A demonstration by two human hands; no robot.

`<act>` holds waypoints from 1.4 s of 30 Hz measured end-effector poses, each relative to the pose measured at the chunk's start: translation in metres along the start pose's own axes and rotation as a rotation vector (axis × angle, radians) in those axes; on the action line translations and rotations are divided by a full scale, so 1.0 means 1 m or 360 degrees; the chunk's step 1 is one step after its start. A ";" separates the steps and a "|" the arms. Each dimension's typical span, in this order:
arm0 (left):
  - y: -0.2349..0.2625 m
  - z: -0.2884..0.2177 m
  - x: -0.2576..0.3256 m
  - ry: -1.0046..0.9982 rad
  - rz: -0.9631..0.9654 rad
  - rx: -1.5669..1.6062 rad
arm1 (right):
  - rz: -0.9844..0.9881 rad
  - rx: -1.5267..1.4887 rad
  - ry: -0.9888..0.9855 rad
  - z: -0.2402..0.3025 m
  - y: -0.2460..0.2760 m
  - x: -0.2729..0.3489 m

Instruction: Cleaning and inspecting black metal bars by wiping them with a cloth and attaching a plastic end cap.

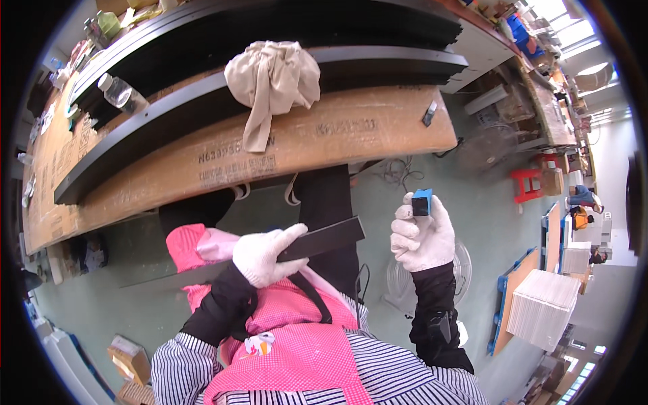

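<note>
My left hand [264, 253], in a white glove, grips a long flat black strip [324, 237] that runs from the lower left up to the right, its end near my right hand. My right hand [423, 235], also gloved, is closed around a small blue block with a black face [422, 201], held upright just right of the strip's end. Both hands hover over my lap and pink apron [290, 337], below the front edge of a wooden workbench [378, 131].
Long black strips [202, 101] lie stacked along the bench. A bundle of cream cloth [270, 77] and a plastic bottle [120, 91] rest on them. A small dark object [429, 113] sits near the bench's right end. A stack of white sheets [543, 304], a red stool [526, 183] and a fan [405, 277] stand on the floor.
</note>
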State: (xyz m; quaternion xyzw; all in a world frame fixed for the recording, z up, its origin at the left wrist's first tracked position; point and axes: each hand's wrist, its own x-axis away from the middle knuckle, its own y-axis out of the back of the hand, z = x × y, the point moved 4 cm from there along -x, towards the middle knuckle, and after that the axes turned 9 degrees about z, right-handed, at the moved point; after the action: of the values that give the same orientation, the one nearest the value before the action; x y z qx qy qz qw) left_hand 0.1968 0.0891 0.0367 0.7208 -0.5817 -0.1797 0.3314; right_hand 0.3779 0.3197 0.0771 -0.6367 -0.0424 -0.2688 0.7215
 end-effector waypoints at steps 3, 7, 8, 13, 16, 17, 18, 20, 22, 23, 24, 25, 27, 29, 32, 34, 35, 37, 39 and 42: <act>0.000 -0.002 0.000 -0.0001 -0.0053 -0.0020 | -0.0092 0.0305 0.0138 0.001 0.013 0.003; -0.001 -0.005 0.000 0.0021 -0.0015 -0.0036 | -0.0012 0.1554 0.0550 0.006 0.011 0.014; -0.002 -0.005 0.000 0.0000 -0.0023 -0.0047 | -0.0100 0.1900 0.0556 0.007 0.005 0.021; -0.001 -0.004 0.002 -0.0006 -0.0057 -0.0060 | -0.0061 0.2397 0.0642 -0.001 -0.013 0.021; -0.001 -0.005 0.003 -0.0033 -0.0126 -0.0117 | 0.0064 0.2783 0.0815 -0.001 -0.017 0.017; -0.001 -0.006 0.003 -0.0049 -0.0160 -0.0169 | 0.0051 0.2795 0.0811 -0.002 -0.018 0.015; 0.000 -0.007 0.003 -0.0044 -0.0159 -0.0168 | 0.0039 0.2807 0.0807 -0.002 -0.019 0.013; 0.004 -0.011 0.004 -0.0046 -0.0191 -0.0229 | 0.0065 0.2835 0.0828 -0.002 -0.023 0.012; 0.003 -0.010 0.003 -0.0046 -0.0203 -0.0227 | 0.0086 0.2864 0.0853 -0.001 -0.025 0.010; 0.003 -0.009 0.003 -0.0056 -0.0212 -0.0224 | 0.0113 0.2904 0.0885 0.000 -0.025 0.009; 0.002 -0.008 0.002 -0.0053 -0.0213 -0.0224 | 0.0139 0.2943 0.0918 0.000 -0.026 0.007; 0.002 -0.008 0.002 -0.0061 -0.0214 -0.0222 | 0.0145 0.2941 0.0915 -0.001 -0.028 0.005; 0.002 -0.008 0.002 -0.0066 -0.0216 -0.0221 | 0.0183 0.2946 0.0905 -0.003 -0.033 0.002; 0.001 -0.008 0.002 -0.0054 -0.0202 -0.0216 | 0.0197 0.2962 0.0885 -0.004 -0.036 -0.001; 0.000 -0.007 0.003 -0.0071 -0.0191 -0.0191 | 0.0229 0.2977 0.0869 -0.005 -0.038 -0.004; 0.000 -0.007 0.003 -0.0065 -0.0182 -0.0193 | 0.0251 0.2974 0.0871 -0.005 -0.039 -0.004; 0.000 -0.007 0.003 -0.0061 -0.0170 -0.0198 | 0.0272 0.2969 0.0844 -0.006 -0.040 -0.005; 0.001 -0.007 0.003 -0.0063 -0.0179 -0.0202 | 0.0295 0.2965 0.0814 -0.007 -0.043 -0.005; 0.001 -0.007 0.003 -0.0066 -0.0187 -0.0204 | 0.0286 0.3075 0.0824 -0.009 -0.047 -0.006; 0.001 -0.007 0.003 -0.0061 -0.0180 -0.0191 | 0.0189 0.2986 0.0883 -0.006 -0.042 -0.006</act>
State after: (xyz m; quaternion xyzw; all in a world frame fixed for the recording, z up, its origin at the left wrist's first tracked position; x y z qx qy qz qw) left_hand 0.2015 0.0883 0.0426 0.7277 -0.5346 -0.2463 0.3521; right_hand 0.3520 0.3141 0.1115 0.2801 -0.0357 -0.2293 0.9315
